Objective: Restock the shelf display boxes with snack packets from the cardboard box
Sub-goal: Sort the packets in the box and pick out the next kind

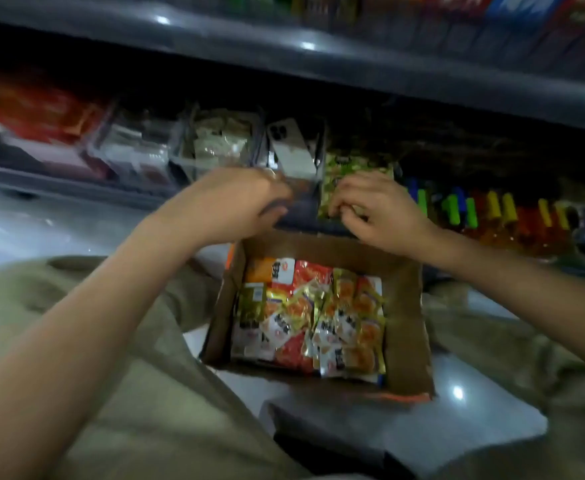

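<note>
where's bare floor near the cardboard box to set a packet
Bare floor tile shows just this side of the cardboard box, and more left of the left hand. The box is packed with snack packets; the right hand pinches green packets on the crowded shelf.

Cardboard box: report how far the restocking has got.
Done: clear plastic display boxes on the shelf already hold packets. In hand: the right hand pinches green snack packets at the shelf; the left hand is blurred beside it. Left: the brown cardboard box lies full of orange-and-gold packets.
</note>
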A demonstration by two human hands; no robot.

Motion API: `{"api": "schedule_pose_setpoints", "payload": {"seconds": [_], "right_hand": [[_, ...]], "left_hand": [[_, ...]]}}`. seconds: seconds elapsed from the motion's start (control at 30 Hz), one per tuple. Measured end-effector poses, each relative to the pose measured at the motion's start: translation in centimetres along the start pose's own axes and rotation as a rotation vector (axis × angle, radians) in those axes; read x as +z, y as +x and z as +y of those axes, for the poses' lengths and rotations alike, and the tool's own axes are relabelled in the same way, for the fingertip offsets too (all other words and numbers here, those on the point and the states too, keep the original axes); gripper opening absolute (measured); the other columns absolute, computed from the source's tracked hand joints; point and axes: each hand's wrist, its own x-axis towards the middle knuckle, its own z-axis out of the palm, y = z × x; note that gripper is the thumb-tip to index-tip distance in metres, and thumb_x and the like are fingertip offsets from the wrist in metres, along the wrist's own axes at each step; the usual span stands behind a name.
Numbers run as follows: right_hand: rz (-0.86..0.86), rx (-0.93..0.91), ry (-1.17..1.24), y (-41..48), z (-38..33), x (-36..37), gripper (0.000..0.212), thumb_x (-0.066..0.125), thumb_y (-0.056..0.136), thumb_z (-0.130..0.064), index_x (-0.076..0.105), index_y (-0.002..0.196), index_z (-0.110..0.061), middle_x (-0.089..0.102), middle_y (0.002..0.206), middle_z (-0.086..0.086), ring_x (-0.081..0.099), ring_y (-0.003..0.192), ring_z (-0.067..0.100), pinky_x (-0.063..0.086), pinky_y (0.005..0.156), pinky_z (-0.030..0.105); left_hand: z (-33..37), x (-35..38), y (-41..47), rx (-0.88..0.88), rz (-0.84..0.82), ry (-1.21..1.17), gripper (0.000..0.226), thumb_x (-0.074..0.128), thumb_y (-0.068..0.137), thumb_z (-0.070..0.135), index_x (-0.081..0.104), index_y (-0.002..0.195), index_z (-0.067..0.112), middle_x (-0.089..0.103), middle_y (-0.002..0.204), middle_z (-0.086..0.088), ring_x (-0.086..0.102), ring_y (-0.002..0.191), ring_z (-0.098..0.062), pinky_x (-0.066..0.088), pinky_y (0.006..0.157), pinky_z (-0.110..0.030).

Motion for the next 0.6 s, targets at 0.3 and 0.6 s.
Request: {"api": "schedule_pose_setpoints", "payload": {"seconds": [0.3, 0.6], "right_hand": [[-0.659, 0.538, 0.455, -14.4, -0.7, 17.9, 0.022, 0.053, 0.091, -0.004, 0.064, 0.105, -0.017, 0.06, 0.11, -0.001, 0.058, 0.102, 0.013, 0.05, 0.087, 0.031], [-0.79, 0.37, 0.038, -10.8, -4.9, 24.7, 0.062, 0.054, 0.082, 0.004, 0.038, 0.141, -0.011, -0.006, 0.159, 0.003, 0.014, 0.144, 0.029, 0.046, 0.089, 0.025]], "left_hand": [[-0.8, 8.7, -7.8, -0.075, -0.276, -0.146, 0.025, 0.051, 0.094, 0.021, 0.065, 0.115, 0.019, 0.063, 0.116, -0.003, 0.059, 0.1, -0.025, 0.042, 0.083, -0.035], [-2.8, 12.5, -7.9, -0.144, -0.336, -0.136, 0.026, 0.046, 0.094, 0.019, 0.064, 0.113, 0.019, 0.064, 0.113, -0.004, 0.059, 0.097, -0.025, 0.047, 0.079, -0.037]]}}
